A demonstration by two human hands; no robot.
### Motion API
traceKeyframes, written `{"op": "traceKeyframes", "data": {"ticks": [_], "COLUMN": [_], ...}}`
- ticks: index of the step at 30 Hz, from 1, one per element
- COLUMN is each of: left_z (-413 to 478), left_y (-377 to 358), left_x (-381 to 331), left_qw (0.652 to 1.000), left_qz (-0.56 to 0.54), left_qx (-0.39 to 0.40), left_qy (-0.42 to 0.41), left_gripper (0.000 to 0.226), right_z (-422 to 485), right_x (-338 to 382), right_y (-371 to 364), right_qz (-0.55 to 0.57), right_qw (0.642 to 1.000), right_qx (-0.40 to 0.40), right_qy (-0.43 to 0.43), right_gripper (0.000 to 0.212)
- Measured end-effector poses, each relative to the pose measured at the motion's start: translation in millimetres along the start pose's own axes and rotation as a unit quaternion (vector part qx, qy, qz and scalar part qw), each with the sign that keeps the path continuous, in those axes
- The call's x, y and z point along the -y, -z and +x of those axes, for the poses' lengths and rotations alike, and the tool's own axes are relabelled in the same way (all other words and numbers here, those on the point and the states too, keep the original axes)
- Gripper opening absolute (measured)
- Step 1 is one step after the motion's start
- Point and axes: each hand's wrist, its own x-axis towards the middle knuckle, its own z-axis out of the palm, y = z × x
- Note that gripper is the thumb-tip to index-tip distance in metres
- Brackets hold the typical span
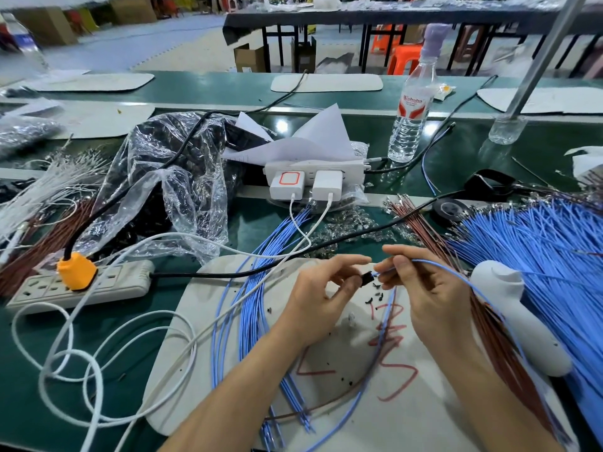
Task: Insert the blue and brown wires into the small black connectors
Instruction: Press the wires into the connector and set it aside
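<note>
Front edge of the green desk (29,370): left hand (321,290) pinches a connector (367,278), right hand (427,285) pinches a blue wire (434,263), tips seemingly touching.

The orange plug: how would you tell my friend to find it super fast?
Start at the green workbench and look to its left side, where a pale power strip lies flat. The orange plug sits in that strip with a thick black cable rising from it. It is the only bright orange lump on that strip.

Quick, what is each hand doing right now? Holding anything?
Left hand: pinches a small black connector.
Right hand: pinches a blue wire, its tip at the connector.
</note>
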Motion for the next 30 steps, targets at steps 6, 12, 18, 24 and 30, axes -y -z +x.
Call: {"op": "traceKeyframes", "data": {"ticks": [6, 12, 18, 24, 30], "left_z": [0.0, -0.4, 6.0, 11.1, 4.8], "left_y": [0.1, -2.3, 21.5, 64.4, 41.1], "left_x": [0.7, -0.8, 6.2, 16.5, 4.9], "left_qw": [0.996, 0.993, 0.957, 0.827, 0.828], "left_qz": [-0.072, -0.106, 0.185, 0.188, 0.315], "left_qx": [-0.007, -0.009, -0.222, -0.491, -0.461], "left_qy": [0.056, 0.058, -0.025, 0.197, 0.052], "left_gripper": [0.022, 0.027, 0.033, 0.029, 0.012], "right_z": [0.7, 2.8, 11.5, 28.2, 12.2], "right_x": [-6.3, -9.2, 2.5, 6.4, -4.2], "right_y": [-1.5, 0.8, 6.2, 32.7, 18.0], "right_qz": [0.011, 0.066, 0.194, 0.335, -0.057], "right_qw": [0.998, 0.988, 0.969, 0.904, 0.98], "right_qx": [0.031, 0.063, -0.082, -0.225, -0.175], "right_qy": [-0.045, -0.121, -0.129, -0.14, 0.073], "right_gripper": [0.022, 0.018, 0.02, 0.017, 0.028]}}
